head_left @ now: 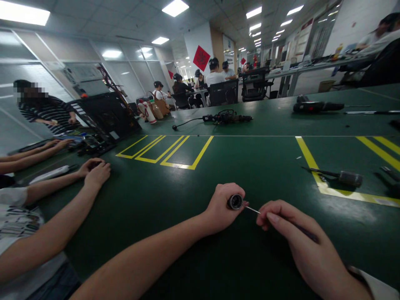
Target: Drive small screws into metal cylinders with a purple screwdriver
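Fingers of the left hand are curled around a dark round part, its ringed end turned toward the camera, while a slim tool is pinched narrowly by the fingers of the right hand. The hands are held apart, the gap being spanned by the tool's bright shaft; whether the part is touched by its tip cannot be told.

Both hands are held over the green worktop, whose far edge is set well beyond them. Its far left is occupied by a black panel-like unit. Nearer, room on the left is bounded by the hands of another person, well apart from the left hand. Ahead, open green surface is bordered by yellow tape. Toward the far edge, a black corded tool is laid near the middle and a dark power tool farther right. Beyond the right hand, the right-hand tape is crossed by a thin-shafted tool with a thick handle.
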`<action>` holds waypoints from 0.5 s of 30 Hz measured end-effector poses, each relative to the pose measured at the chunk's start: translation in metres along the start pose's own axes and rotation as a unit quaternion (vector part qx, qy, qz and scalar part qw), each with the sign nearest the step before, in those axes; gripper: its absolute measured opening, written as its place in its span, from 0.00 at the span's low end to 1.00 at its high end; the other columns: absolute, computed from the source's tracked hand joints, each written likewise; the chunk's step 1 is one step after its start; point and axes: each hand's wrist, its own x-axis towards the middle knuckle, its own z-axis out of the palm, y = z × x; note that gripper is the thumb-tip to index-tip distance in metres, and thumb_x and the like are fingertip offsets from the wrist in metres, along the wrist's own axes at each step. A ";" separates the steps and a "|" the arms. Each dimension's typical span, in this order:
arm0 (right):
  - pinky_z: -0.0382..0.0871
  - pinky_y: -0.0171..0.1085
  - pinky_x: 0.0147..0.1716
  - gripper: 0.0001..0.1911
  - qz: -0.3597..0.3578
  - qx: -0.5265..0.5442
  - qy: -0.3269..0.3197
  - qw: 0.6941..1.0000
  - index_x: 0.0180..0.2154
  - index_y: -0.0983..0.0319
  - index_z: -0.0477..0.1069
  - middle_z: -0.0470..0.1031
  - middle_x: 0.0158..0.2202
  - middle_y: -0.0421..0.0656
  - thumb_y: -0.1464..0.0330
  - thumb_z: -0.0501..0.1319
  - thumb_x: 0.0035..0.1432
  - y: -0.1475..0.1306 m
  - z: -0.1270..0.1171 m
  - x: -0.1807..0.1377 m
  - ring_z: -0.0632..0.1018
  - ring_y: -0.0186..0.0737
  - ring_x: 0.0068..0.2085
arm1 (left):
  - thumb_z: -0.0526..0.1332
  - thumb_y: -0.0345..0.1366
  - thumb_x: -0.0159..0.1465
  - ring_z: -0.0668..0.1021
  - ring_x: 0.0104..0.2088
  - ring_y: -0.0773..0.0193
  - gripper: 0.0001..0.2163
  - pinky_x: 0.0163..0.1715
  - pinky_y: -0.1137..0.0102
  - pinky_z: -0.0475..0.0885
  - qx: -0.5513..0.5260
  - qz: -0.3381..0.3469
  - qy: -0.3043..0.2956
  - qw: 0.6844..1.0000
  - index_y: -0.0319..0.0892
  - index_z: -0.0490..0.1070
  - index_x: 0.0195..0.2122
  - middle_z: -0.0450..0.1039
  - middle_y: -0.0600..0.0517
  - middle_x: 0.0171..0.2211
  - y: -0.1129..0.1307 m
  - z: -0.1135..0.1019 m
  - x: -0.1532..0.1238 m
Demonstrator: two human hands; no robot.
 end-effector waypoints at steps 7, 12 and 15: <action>0.66 0.37 0.31 0.11 0.043 0.070 0.003 0.997 0.27 0.61 0.73 0.73 0.28 0.42 0.63 0.58 0.56 -0.004 0.003 0.002 0.72 0.40 0.32 | 0.61 0.32 0.56 0.72 0.30 0.66 0.05 0.38 0.68 0.61 0.002 0.025 -0.011 1.000 0.41 0.64 0.26 0.70 0.54 0.27 0.001 -0.001 -0.001; 0.68 0.37 0.31 0.10 0.075 0.145 0.006 0.986 0.27 0.61 0.73 0.73 0.28 0.43 0.63 0.58 0.55 -0.005 0.001 0.007 0.72 0.40 0.32 | 0.61 0.32 0.56 0.70 0.29 0.67 0.06 0.37 0.69 0.61 -0.020 0.025 -0.015 0.999 0.41 0.63 0.26 0.68 0.55 0.26 0.001 -0.003 0.001; 0.68 0.38 0.31 0.09 0.085 0.175 0.001 0.981 0.27 0.62 0.73 0.72 0.28 0.43 0.64 0.58 0.54 -0.004 -0.001 0.009 0.72 0.41 0.31 | 0.62 0.32 0.55 0.70 0.28 0.67 0.07 0.36 0.69 0.61 -0.030 0.024 -0.021 0.999 0.41 0.63 0.25 0.68 0.55 0.26 0.000 -0.003 0.002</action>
